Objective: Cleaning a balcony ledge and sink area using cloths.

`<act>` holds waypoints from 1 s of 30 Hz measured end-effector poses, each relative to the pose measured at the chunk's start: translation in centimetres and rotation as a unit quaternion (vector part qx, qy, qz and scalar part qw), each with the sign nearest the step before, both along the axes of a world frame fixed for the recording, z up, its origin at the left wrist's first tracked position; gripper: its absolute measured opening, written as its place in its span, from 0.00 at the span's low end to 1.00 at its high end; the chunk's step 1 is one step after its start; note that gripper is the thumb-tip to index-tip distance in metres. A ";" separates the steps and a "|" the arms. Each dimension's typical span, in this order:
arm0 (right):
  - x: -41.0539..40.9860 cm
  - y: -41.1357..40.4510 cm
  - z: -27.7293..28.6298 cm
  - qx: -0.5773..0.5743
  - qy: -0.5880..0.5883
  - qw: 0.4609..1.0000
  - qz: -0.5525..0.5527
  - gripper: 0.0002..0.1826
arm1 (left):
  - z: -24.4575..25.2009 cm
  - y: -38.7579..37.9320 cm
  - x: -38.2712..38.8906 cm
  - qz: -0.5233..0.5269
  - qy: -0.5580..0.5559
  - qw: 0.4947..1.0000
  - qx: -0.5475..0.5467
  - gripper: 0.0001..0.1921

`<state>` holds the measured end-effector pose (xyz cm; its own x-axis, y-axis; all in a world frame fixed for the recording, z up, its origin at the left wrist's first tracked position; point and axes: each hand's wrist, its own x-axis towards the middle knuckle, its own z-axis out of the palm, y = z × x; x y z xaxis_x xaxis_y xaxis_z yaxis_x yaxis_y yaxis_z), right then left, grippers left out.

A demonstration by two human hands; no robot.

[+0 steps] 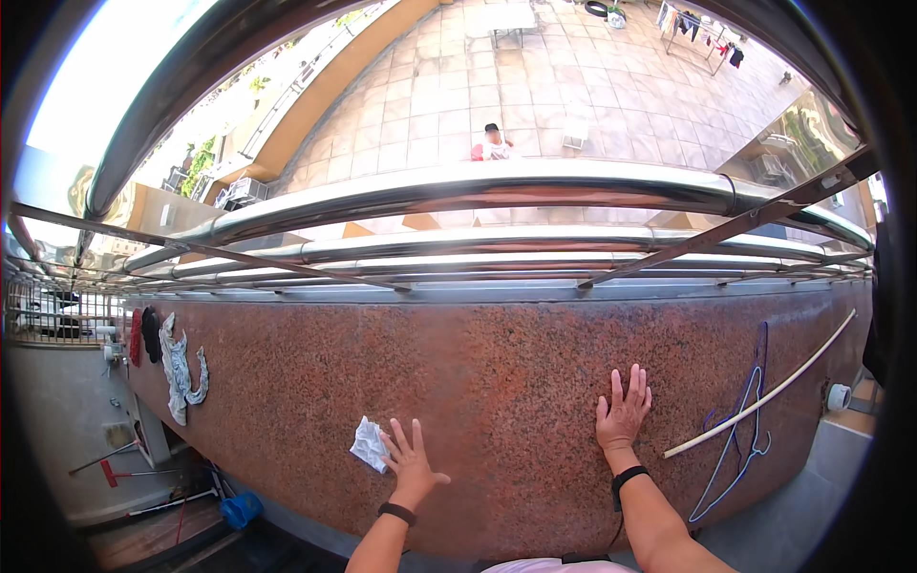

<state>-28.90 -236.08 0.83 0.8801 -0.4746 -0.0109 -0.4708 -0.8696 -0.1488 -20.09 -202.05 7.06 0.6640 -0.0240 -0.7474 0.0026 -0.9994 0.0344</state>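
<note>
A reddish granite ledge [322, 358] spans the view before me. Over its near part, my left hand [410, 462] has its fingers spread and holds nothing. A crumpled white tissue or cloth [369, 444] lies at that hand's fingertips; whether they touch it I cannot tell. Farther right, my right hand [623, 410] is palm down on or just above the granite, empty, its fingers slightly apart. To the right of it are a pale slender rod [759, 402] and clothes hangers [729, 440], blue and purple, partly crossed by the rod.
Metal railings [458, 190] run along the ledge's far side, above a tiled terrace [430, 86] where a person [493, 145] is visible. A twisted grey-white cloth [179, 372] lies at left. Below are a blue bucket [241, 510] and a red-headed squeegee or broom [109, 474]. A white pipe end [838, 397] protrudes at right.
</note>
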 end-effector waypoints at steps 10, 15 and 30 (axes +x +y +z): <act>0.1 0.1 0.3 0.020 0.007 1.000 -0.006 0.34 | 0.0 0.0 0.1 0.010 0.010 1.000 0.002 0.68; 0.0 0.0 0.1 0.018 0.006 1.000 -0.005 0.34 | -0.2 0.1 0.0 0.004 0.006 1.000 -0.002 0.68; 0.2 0.0 0.3 0.008 0.002 1.000 -0.006 0.34 | -0.6 0.1 0.0 0.005 0.013 1.000 0.010 0.70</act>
